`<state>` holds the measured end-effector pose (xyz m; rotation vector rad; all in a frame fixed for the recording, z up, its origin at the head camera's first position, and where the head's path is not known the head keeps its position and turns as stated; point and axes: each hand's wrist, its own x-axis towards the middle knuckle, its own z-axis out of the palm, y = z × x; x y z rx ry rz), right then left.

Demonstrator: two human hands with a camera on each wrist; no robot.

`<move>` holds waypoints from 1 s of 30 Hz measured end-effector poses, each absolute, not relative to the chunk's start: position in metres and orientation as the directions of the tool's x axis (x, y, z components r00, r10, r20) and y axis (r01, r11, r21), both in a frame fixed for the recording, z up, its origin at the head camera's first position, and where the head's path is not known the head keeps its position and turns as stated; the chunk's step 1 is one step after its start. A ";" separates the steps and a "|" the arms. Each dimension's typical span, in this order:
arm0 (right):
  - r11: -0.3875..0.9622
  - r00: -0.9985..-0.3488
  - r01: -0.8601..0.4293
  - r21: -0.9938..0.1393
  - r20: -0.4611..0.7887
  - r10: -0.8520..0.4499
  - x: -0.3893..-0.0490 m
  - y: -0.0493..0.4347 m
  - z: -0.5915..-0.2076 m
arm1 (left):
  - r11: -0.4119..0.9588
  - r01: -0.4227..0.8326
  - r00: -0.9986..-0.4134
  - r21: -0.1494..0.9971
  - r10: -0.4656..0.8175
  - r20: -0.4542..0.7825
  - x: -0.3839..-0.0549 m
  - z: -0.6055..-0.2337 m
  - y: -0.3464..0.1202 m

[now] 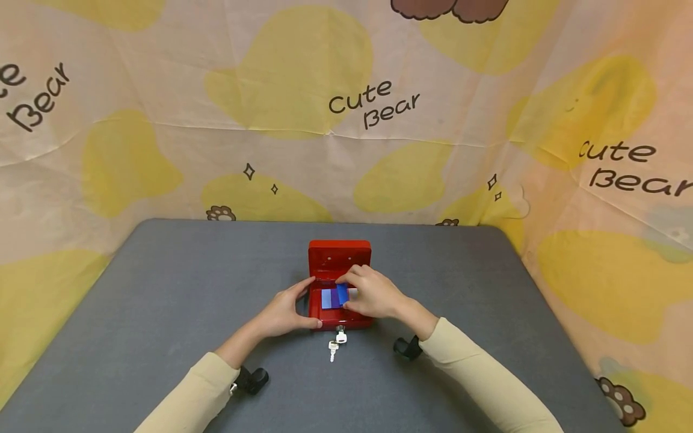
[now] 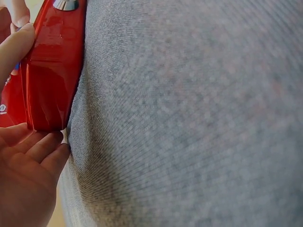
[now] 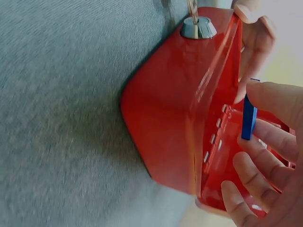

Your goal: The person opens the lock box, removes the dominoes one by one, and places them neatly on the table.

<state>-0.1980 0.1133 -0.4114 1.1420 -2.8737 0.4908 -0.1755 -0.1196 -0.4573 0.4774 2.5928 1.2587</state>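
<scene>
Right hand pinches a narrow blue piece over the open red box. Left hand touches the box rim near the silver lock. Box rests on grey desk.

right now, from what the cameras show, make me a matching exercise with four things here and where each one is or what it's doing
Column one:
1. left hand
2. right hand
3. keys
4. lid

Column two:
A. raised at the far side of the red box
B. pinching a blue piece
C. at the front of the red box
D. holding the left side of the red box

Right pairs: 1-D, 2-B, 3-C, 4-A
</scene>
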 end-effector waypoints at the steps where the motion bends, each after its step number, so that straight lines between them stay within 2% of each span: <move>1: 0.686 -0.736 -0.669 -0.286 0.123 -0.666 -0.198 0.115 -0.411 | 0.582 0.190 -0.924 0.791 0.378 -0.057 -0.175 -0.457 -0.120; 19: 0.723 -0.789 -0.603 -0.336 0.123 -0.602 -0.201 0.157 -0.402 | 0.578 0.195 -0.927 0.792 0.374 -0.045 -0.176 -0.461 -0.119; 30: 0.756 -0.820 -0.558 -0.343 0.092 -0.564 -0.209 0.178 -0.414 | 0.584 0.194 -0.928 0.788 0.370 -0.046 -0.176 -0.460 -0.119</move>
